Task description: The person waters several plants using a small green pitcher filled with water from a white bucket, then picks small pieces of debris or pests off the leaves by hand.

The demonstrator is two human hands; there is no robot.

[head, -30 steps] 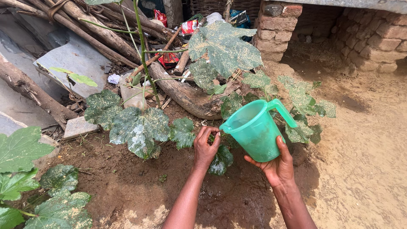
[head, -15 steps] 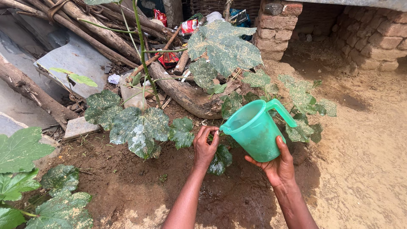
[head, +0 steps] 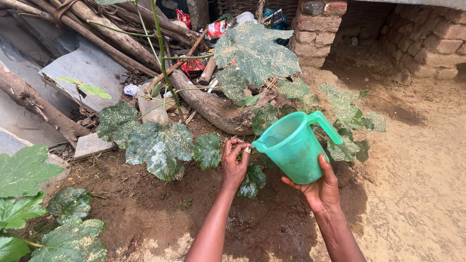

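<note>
My right hand holds a green plastic jug from underneath, tilted so its spout points left toward my left hand. My left hand is cupped with fingers curled together just under the spout, above a small dark leaf. Both hands hover over damp brown soil at the base of a vine with large speckled green leaves. A tall green stem rises from the plant.
Thick logs and branches lie behind the plant, with grey slabs and litter at the left. A brick pillar and brick wall stand at the back. Dry sandy ground spreads to the right. More leaves fill the lower left.
The jug has tipped a little further toward my left hand. My left hand's fingers have curled closer together under the spout.
</note>
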